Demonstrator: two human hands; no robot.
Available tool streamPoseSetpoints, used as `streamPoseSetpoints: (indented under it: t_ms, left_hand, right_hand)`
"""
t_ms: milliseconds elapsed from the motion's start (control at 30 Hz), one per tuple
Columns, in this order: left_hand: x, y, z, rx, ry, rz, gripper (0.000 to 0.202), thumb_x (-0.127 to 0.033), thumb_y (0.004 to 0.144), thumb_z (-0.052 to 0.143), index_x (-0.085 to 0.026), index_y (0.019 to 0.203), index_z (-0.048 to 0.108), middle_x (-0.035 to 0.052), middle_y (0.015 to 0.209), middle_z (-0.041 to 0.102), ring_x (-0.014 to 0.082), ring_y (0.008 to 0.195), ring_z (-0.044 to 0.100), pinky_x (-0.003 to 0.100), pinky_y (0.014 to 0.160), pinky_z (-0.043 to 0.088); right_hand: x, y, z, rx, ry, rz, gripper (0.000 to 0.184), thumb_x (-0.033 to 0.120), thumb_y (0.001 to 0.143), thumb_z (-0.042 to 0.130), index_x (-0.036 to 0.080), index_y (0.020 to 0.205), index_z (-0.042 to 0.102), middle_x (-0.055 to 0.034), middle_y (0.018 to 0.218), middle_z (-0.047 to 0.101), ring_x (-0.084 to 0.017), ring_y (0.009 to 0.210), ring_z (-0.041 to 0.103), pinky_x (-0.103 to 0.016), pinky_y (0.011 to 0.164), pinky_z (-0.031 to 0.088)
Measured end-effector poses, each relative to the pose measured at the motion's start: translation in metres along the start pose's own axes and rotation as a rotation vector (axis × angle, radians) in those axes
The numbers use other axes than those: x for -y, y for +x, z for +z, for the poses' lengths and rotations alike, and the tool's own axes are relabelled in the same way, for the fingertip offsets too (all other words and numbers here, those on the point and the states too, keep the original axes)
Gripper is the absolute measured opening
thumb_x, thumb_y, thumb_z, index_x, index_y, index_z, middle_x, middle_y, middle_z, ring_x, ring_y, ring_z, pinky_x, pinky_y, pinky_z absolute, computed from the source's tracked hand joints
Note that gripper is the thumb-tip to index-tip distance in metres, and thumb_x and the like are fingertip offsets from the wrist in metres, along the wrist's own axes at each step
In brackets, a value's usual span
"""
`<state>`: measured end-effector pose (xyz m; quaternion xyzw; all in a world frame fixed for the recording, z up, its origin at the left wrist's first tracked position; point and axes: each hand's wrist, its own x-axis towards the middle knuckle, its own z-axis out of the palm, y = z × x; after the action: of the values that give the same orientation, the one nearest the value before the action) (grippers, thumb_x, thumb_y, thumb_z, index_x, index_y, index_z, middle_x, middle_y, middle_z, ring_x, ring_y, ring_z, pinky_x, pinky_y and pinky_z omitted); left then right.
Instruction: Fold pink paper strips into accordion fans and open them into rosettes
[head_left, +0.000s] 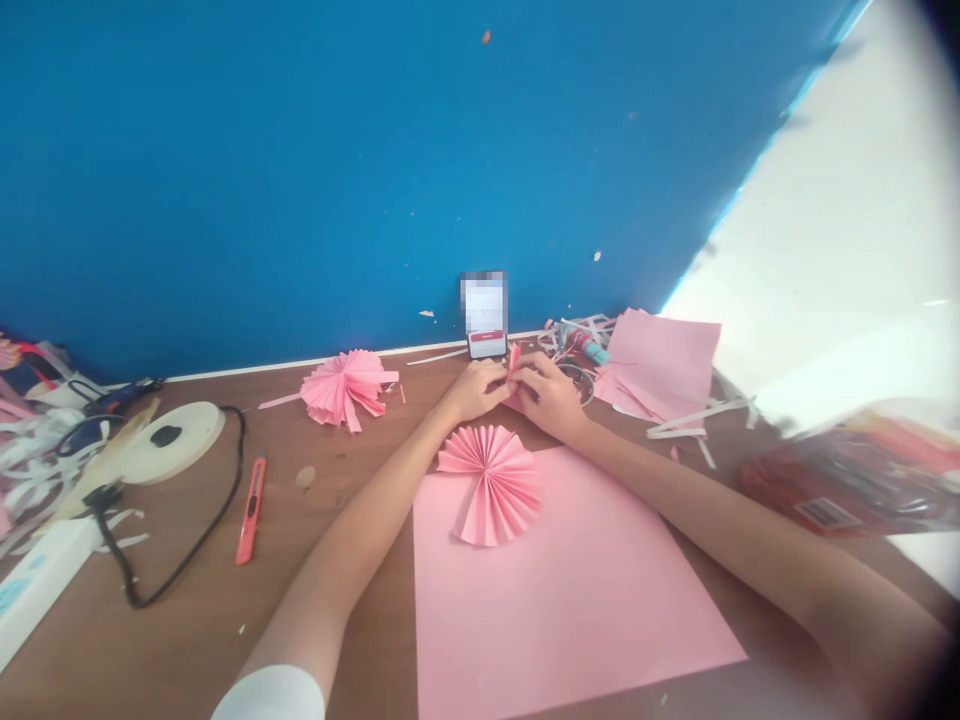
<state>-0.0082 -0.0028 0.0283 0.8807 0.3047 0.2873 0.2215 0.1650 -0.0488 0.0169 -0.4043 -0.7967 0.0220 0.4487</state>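
Observation:
My left hand (477,390) and my right hand (549,397) meet above the far edge of a large pink paper sheet (585,600). Between their fingertips stands a narrow pink folded paper piece (514,358), pinched from both sides. Its lower end is hidden by my fingers. Just nearer to me, a pleated pink paper fan (491,490), opened into most of a circle, lies on the sheet. Another pleated pink paper rosette (345,388) with loose strips rests on the table to the left.
A phone (486,315) leans on the blue wall behind my hands. Left lie a red box cutter (252,510), a round white pad with a black cable (176,442) and a power strip (45,580). Right are pink sheets (664,362), paper strips and a plastic-wrapped package (847,490).

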Motion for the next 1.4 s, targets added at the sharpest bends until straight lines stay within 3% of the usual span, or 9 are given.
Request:
streamPoseSetpoints:
  t_ms: [133,333,533,767,900,1000,1100,1200,1400]
  left_hand:
    - [-0.002,0.0,-0.001,-0.022,-0.021,-0.018,0.023,-0.031,0.086,0.047,-0.018,0.077,0.065,0.0045,0.076,0.061,0.0189,0.077,0.051,0.03,0.078,0.036]
    - [-0.006,-0.001,-0.003,-0.212,-0.191,-0.12,0.02,-0.029,0.085,0.049,-0.016,0.074,0.059,0.002,0.076,0.061,0.0159,0.075,0.053,0.026,0.072,0.038]
    - [-0.004,-0.003,0.001,-0.299,-0.221,-0.206,0.017,-0.028,0.089,0.043,-0.018,0.084,0.056,0.0022,0.076,0.063,0.016,0.071,0.056,0.026,0.071,0.041]
    - [-0.001,-0.002,0.007,-0.329,-0.276,-0.221,0.01,-0.028,0.088,0.047,-0.021,0.091,0.053,0.003,0.083,0.063,0.0167,0.08,0.059,0.026,0.073,0.042]
    - [-0.003,-0.001,0.005,-0.325,-0.223,-0.195,0.012,-0.026,0.085,0.051,-0.021,0.095,0.054,0.0027,0.088,0.063,0.0167,0.083,0.059,0.025,0.075,0.041]
    - [-0.004,-0.002,0.003,-0.33,-0.182,-0.201,0.021,-0.024,0.087,0.048,-0.023,0.107,0.052,0.0001,0.079,0.06,0.0151,0.071,0.056,0.025,0.071,0.039]
    - [-0.003,-0.002,0.002,-0.394,-0.149,-0.222,0.016,-0.023,0.089,0.043,-0.023,0.102,0.053,-0.0011,0.07,0.056,0.0148,0.064,0.052,0.025,0.068,0.037]
    - [0.001,-0.001,0.002,-0.427,-0.072,-0.197,0.016,-0.016,0.088,0.04,-0.02,0.085,0.055,0.0024,0.079,0.058,0.0165,0.076,0.054,0.026,0.073,0.039]
    - [0.001,0.0,0.004,-0.328,0.061,-0.117,0.017,-0.015,0.088,0.039,-0.019,0.088,0.056,0.0044,0.092,0.06,0.0165,0.089,0.056,0.028,0.082,0.042]
  right_hand:
    - [-0.002,0.001,-0.002,-0.083,0.061,0.04,0.021,0.009,0.084,0.044,0.022,0.086,0.061,-0.0086,0.104,0.057,-0.019,0.095,0.057,-0.031,0.081,0.047]
    - [-0.004,0.002,0.0,-0.079,0.009,0.094,0.024,0.009,0.084,0.042,0.022,0.093,0.061,-0.009,0.11,0.058,-0.021,0.099,0.057,-0.033,0.081,0.046]
    - [-0.008,-0.002,0.003,-0.122,-0.338,0.21,0.019,0.009,0.08,0.047,0.02,0.093,0.057,-0.0096,0.096,0.058,-0.024,0.084,0.053,-0.035,0.073,0.039]
    - [-0.015,-0.006,0.009,0.04,-0.58,0.193,0.02,0.009,0.08,0.046,0.019,0.094,0.055,-0.0127,0.092,0.055,-0.025,0.08,0.05,-0.034,0.062,0.033]
    - [-0.013,-0.007,0.009,0.094,-0.549,0.213,0.024,0.008,0.081,0.045,0.019,0.099,0.056,-0.0131,0.095,0.056,-0.023,0.074,0.051,-0.034,0.061,0.033]
    - [-0.009,-0.006,0.005,0.089,-0.501,0.204,0.029,0.007,0.083,0.043,0.02,0.104,0.057,-0.0126,0.102,0.057,-0.024,0.078,0.053,-0.034,0.065,0.036]
    - [-0.006,-0.004,0.0,-0.021,-0.354,0.198,0.034,0.005,0.084,0.037,0.02,0.107,0.057,-0.0121,0.107,0.057,-0.026,0.093,0.054,-0.035,0.078,0.041]
    - [-0.006,-0.002,-0.004,-0.185,-0.163,0.162,0.036,0.006,0.087,0.034,0.02,0.112,0.055,-0.0125,0.108,0.056,-0.025,0.102,0.053,-0.037,0.086,0.043]
    - [-0.007,-0.003,-0.002,-0.327,-0.007,0.007,0.032,0.012,0.092,0.034,0.024,0.115,0.053,-0.0105,0.106,0.057,-0.022,0.101,0.055,-0.04,0.087,0.047]
